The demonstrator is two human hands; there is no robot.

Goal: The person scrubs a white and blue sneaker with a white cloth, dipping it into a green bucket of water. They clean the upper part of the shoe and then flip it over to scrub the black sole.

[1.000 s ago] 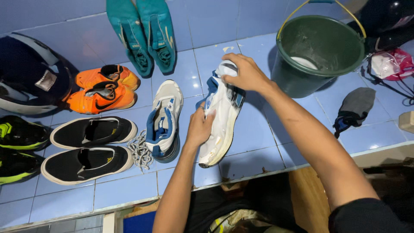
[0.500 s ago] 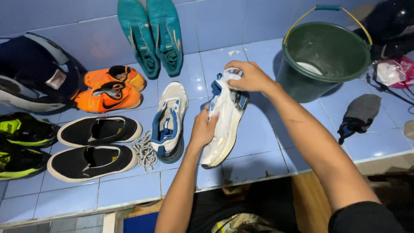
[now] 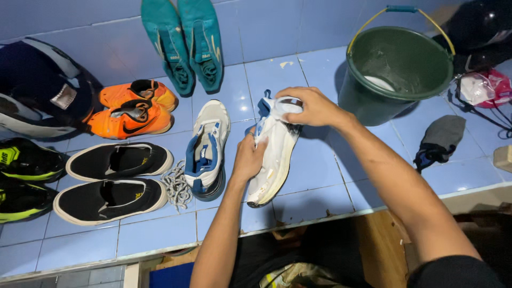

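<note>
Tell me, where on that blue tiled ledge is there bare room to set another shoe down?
Bare tile lies between the white shoe in both hands and the green bucket, running toward the grey cloth. More shows along the front edge below the black slip-ons. The left side is crowded with the orange pair and teal pair.

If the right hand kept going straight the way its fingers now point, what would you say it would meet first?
The right hand, gripping the white-and-blue sneaker, points left across the blue tiles. It would probably meet the matching white-and-blue sneaker lying alongside first, then the orange shoes, though depth is unclear.
</note>
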